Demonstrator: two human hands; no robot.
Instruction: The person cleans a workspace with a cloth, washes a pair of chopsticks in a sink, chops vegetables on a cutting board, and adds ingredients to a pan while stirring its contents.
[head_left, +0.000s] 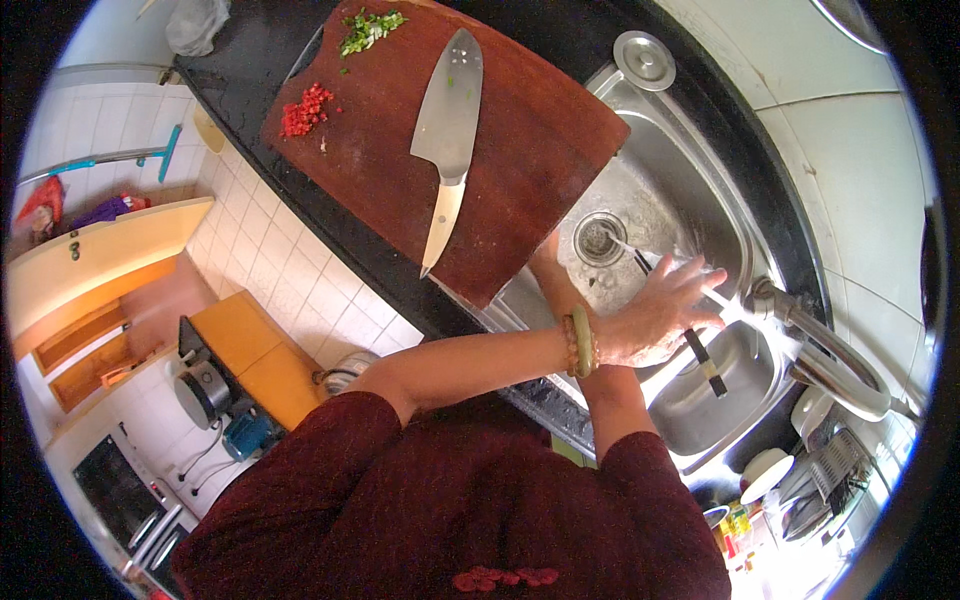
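My left hand (664, 311), with a pale green bangle (582, 341) and a beaded bracelet at the wrist, reaches over the sink beside the running tap (825, 330), fingers spread in the water stream. A slim black implement (705, 362) with a pale band passes beneath it; whether the hand grips it is unclear. My right forearm crosses under the left wrist; my right hand (550, 253) is mostly hidden by the reddish-brown cutting board (375, 157). On the board lie a broad kitchen knife (454, 112), chopped red pepper (306, 110) and chopped green onion (367, 31).
The board overhangs the larger basin of the steel sink (675, 180), which has a drain (600, 238). A strainer lid (645, 60) sits on the far rim. The smaller basin (720, 409) lies to the right, near dishes and a utensil rack (832, 465). Black counter edge (300, 217) at left.
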